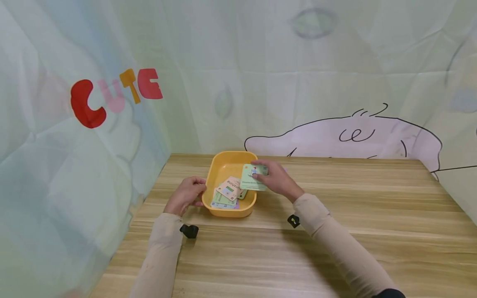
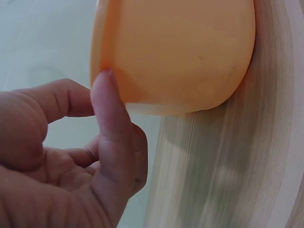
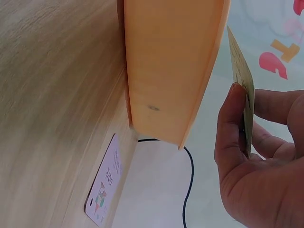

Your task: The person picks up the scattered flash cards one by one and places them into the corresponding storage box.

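A yellow plastic basin point(image 1: 232, 212) stands on the table, with several printed cards point(image 1: 230, 188) lying overlapped in its near half. My left hand point(image 1: 186, 193) pinches the basin's left rim between thumb and finger, as the left wrist view shows close up. Above the basin's right rim, my right hand point(image 1: 277, 180) holds a green card point(image 1: 250, 182) by its right side, thumb on the printed face and fingers behind. The right wrist view shows that card nearly edge-on. A purple card point(image 3: 105, 183) lies on the table right of the basin, mostly hidden by my right hand in the head view.
The wood-grain table point(image 1: 335, 248) extends to the right and toward me. Printed curtains point(image 1: 231, 74) hang along its back and left sides, the left one with coloured letters. Small black devices point(image 1: 190, 231) sit at both wrists.
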### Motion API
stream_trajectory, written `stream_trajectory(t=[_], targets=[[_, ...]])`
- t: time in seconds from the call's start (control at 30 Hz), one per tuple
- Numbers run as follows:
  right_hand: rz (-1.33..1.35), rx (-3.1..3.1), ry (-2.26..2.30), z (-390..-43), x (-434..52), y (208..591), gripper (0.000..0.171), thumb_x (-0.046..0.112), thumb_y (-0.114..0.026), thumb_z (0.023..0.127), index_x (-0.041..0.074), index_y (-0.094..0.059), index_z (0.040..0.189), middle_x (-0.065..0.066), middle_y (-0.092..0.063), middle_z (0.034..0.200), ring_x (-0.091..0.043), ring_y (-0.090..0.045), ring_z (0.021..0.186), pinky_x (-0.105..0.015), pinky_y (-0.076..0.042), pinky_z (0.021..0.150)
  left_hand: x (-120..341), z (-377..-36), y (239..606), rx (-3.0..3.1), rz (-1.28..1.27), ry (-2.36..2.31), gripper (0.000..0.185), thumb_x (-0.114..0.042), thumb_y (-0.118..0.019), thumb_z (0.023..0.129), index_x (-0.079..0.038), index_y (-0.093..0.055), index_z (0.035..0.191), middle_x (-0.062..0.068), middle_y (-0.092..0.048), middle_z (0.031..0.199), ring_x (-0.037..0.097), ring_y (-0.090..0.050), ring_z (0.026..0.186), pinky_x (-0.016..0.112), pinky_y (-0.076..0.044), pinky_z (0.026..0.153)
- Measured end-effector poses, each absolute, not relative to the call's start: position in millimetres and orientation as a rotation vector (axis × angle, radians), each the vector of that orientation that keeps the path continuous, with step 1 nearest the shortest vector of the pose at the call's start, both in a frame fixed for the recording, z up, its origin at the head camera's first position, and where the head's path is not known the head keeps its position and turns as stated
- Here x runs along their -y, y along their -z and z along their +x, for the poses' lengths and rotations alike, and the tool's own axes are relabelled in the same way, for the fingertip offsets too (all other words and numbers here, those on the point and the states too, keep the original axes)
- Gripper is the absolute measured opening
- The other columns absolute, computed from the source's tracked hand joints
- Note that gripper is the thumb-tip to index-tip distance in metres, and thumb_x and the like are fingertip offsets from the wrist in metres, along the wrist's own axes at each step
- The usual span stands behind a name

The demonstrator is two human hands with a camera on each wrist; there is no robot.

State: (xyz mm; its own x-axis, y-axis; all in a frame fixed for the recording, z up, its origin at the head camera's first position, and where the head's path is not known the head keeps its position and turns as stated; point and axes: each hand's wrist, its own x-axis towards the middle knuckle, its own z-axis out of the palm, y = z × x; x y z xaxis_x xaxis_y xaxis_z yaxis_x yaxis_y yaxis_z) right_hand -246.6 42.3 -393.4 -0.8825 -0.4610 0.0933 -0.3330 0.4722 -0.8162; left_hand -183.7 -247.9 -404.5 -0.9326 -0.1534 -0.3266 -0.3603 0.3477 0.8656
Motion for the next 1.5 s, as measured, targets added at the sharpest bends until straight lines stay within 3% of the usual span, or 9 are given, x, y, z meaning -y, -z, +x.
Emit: stream_trajectory(t=[0.47,0.9,1.5], targets=[[-0.711,-2.539,1.366,-248.5,-33.0,398.4,0.046,0.018,-0.07,0.096,0.008,-0.059,0.14,-0.011,-0.054,0.149,-0.032,-0.041,0.144,-0.051,-0.031,0.121,249.0,-184.3,404.5,-2.418,-0.471,-1.618,0.03,-0.014,-0.052,0.103,-0.001,-0.055,0.131,0.017,-0.055,0.119,0.024,-0.059,0.094,0.035,-0.063,0.069],[-0.703,-2.504,1.338,-251.6,-25.9,402.1,0.052,0.023,-0.068,0.098,0.003,-0.054,0.144,-0.012,-0.051,0.151,-0.033,-0.038,0.146,-0.052,-0.027,0.123,249.2,-183.5,404.1,-2.418,-0.459,-1.624,0.03,-0.012,-0.053,0.102,-0.001,-0.056,0.129,0.016,-0.055,0.114,0.023,-0.058,0.092,0.03,-0.062,0.063],[-0.744,-2.495,1.292,-251.0,-12.1,403.7,0.052,0.016,-0.065,0.097,-0.001,-0.052,0.145,-0.015,-0.05,0.152,-0.034,-0.035,0.148,-0.051,-0.024,0.124,249.1,-183.2,403.0,-2.428,-0.453,-1.618,0.029,-0.013,-0.052,0.103,-0.001,-0.056,0.129,0.016,-0.056,0.113,0.023,-0.058,0.092,0.031,-0.062,0.064]])
